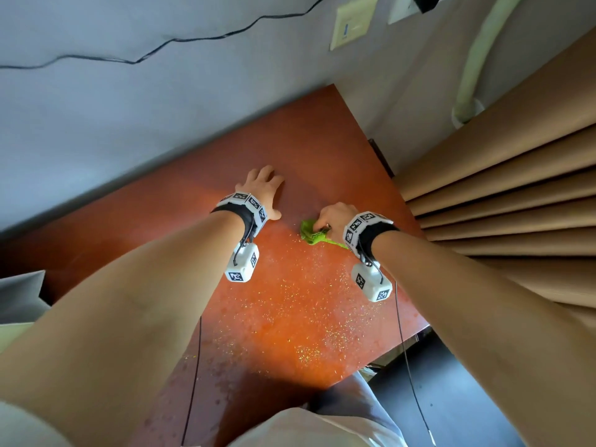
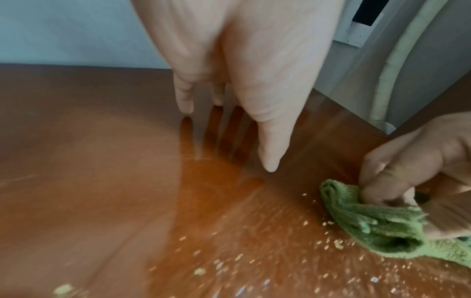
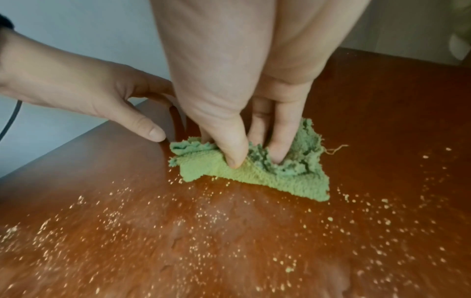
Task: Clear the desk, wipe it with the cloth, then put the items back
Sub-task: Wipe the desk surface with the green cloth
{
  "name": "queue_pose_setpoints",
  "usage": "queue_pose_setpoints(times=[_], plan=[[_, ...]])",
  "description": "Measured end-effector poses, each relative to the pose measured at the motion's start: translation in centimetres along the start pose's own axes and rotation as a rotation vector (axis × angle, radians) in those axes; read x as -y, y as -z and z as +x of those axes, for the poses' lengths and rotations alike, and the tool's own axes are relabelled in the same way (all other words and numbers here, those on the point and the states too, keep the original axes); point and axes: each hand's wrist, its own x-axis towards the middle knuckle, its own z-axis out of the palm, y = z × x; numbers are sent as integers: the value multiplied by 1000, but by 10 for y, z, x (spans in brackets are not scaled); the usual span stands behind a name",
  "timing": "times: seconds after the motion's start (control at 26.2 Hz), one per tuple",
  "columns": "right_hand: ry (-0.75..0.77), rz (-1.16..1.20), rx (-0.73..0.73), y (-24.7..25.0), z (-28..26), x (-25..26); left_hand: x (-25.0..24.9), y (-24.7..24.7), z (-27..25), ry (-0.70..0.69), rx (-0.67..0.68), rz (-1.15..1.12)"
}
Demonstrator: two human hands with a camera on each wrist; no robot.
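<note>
A crumpled green cloth lies on the reddish-brown desk. My right hand bunches it against the wood, thumb and fingers dug into its folds. To the cloth's left my left hand rests with spread, straight fingers touching the desk, holding nothing. Pale yellow crumbs are scattered over the desk's near half.
A grey wall with a black cable borders the desk's far side. Tan pleated curtains hang to the right. A white pipe and wall plates sit beyond the desk's corner. A dark floor lies below the right edge.
</note>
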Motion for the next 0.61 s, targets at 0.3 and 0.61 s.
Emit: queue_pose_setpoints(times=[0.3, 0.61], plan=[[-121, 116, -359, 44, -15, 5, 41, -12, -26, 109, 4, -45], [-252, 296, -391, 12, 5, 2, 44, -32, -24, 190, 16, -124]])
